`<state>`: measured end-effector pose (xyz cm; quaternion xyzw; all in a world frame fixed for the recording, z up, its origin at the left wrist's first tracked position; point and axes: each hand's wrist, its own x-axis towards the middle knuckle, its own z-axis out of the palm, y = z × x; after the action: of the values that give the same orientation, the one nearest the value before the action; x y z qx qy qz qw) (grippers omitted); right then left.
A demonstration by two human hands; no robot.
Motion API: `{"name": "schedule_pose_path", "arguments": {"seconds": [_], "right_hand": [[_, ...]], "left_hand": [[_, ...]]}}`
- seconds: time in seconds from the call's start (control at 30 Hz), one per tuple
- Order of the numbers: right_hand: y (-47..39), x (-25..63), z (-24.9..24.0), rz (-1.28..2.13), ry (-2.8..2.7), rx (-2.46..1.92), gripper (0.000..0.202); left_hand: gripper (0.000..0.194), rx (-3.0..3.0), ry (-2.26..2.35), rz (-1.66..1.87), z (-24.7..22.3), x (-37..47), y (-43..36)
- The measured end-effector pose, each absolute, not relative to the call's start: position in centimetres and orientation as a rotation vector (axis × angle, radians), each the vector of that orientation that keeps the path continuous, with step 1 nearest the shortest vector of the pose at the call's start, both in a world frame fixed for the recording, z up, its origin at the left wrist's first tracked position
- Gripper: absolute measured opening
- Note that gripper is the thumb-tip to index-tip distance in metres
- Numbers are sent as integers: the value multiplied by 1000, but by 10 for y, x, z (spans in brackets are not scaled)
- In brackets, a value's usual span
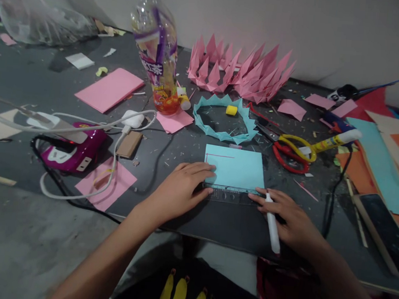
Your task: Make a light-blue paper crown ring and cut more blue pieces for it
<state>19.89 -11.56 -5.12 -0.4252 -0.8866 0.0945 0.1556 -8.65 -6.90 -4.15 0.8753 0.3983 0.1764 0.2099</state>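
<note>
A light blue sheet of paper [235,168] lies on the dark table in front of me, with a thin red line drawn near its upper left. A clear plastic ruler [230,195] runs along the sheet's lower edge. My left hand [188,185] rests with outstretched fingers on the paper's left edge, its thumb on the ruler's left end. In my right hand [286,216] a white marker [272,226] sits between the fingers, pointing down towards me. Fingertips of that hand touch the ruler's right end.
Beyond the paper are a blue paper ring [201,126], pink spiky paper crowns [219,75] and a drink bottle [158,63]. Scissors [289,152] and a glue stick [334,141] lie right, near a phone [386,233]. Cables cross a purple power adapter [82,152] at left.
</note>
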Motion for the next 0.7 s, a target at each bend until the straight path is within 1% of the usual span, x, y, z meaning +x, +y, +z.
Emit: {"name": "schedule_pose_path", "arguments": {"seconds": [0.23,0.43,0.7], "right_hand": [[-116,197,-53,285,-2513,-1210,22],[-117,196,-53,321,-2511,-1217,24],[-117,196,-54,324,-2514,-1258,19]], "left_hand": [[30,2395,1101,438,-42,-88,-67],[30,2393,1110,419,-41,-87,-67],[28,2435,1098,460,-43,-88,-67]]}}
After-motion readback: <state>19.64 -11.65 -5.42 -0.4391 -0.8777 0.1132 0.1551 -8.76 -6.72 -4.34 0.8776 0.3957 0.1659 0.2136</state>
